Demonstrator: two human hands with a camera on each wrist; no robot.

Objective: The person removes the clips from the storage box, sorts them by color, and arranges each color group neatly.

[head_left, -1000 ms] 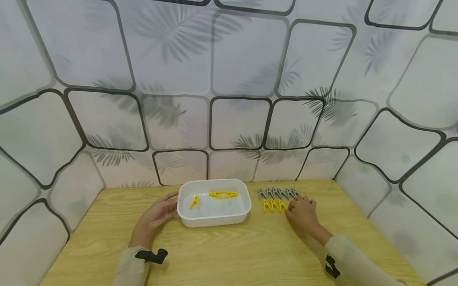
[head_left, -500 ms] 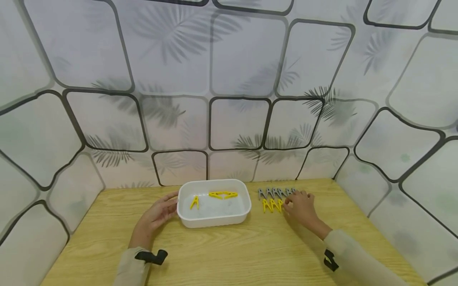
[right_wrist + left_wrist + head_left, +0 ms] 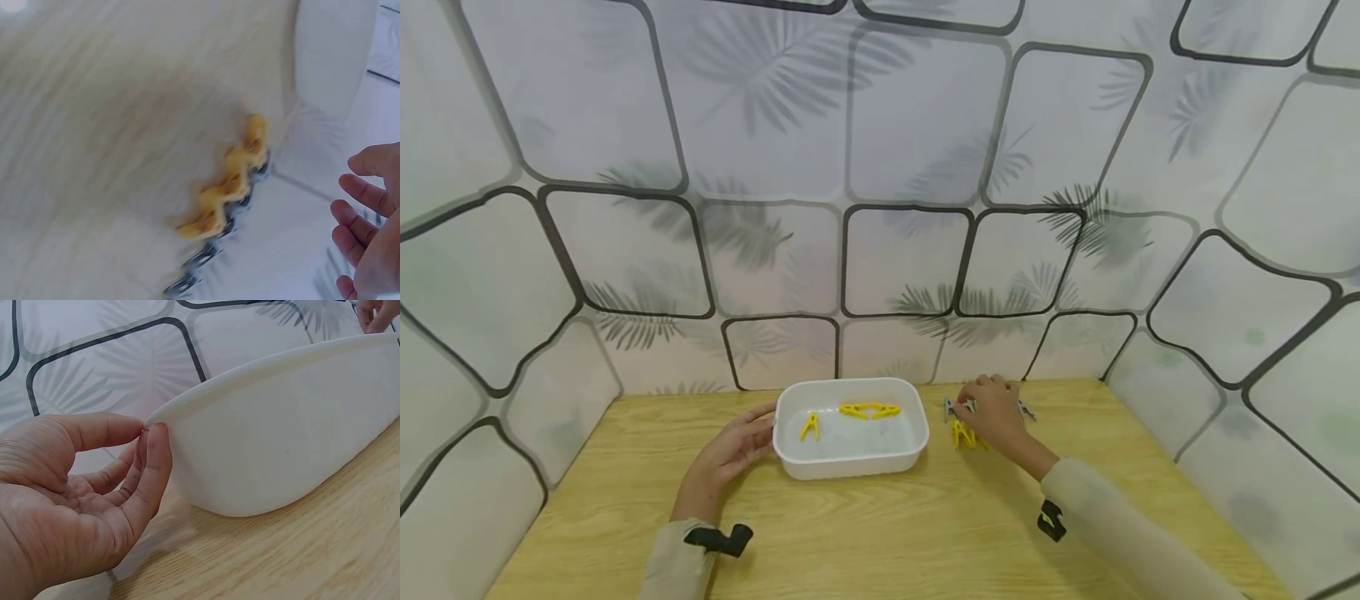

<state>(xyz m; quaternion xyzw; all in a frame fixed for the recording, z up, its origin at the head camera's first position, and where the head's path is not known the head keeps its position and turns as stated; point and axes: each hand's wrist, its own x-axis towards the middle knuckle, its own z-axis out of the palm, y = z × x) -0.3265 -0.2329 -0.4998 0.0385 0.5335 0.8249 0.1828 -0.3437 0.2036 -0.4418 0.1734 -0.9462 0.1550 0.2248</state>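
My left hand (image 3: 730, 454) is at the left end of a white plastic tub (image 3: 850, 468); in the left wrist view its thumb and fingertips pinch the rim. Inside the tub lie a single yellow clothespin (image 3: 810, 426) and a yellow pair (image 3: 869, 411) set end to end. Over the clothespins right of the tub hovers my right hand (image 3: 992, 412), its fingers loose and apart with nothing between them in the right wrist view. Beneath it, three yellow clothespins (image 3: 234, 184) stand in a row before several grey clothespins (image 3: 203, 255), partly hidden by the hand in the head view.
The wooden table (image 3: 880, 533) carries everything, with the tub near its back edge. A patterned wall covering (image 3: 902, 258) rises right behind it and on both sides.
My right hand has moved left and slightly up, from the right end of the clothespin rows to over their middle. The left hand keeps its place at the tub.
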